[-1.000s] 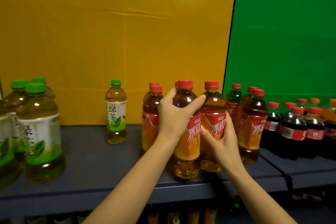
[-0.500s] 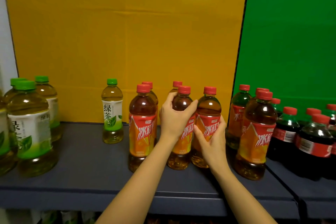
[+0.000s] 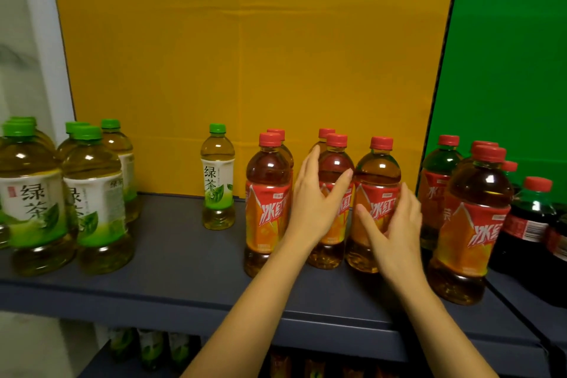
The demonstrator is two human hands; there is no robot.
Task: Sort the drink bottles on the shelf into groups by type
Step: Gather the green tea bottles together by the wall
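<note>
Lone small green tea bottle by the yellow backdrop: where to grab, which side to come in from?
Grip the small green tea bottle round its labelled body, with the fingers coming from the front and the view's left. It stands upright with bare shelf in front of it and to that side, while the nearest red-capped iced tea bottle stands close on its other side.

body: two arms of one person | left hand (image 3: 319,196): bare, long slim fingers, above the front edge of the shelf (image 3: 122,294) | right hand (image 3: 395,230): bare, slim fingers, above that same edge | forearms: bare, slender, uncovered from wrists to well below the shelf edge | fingernails: too small to tell
</note>
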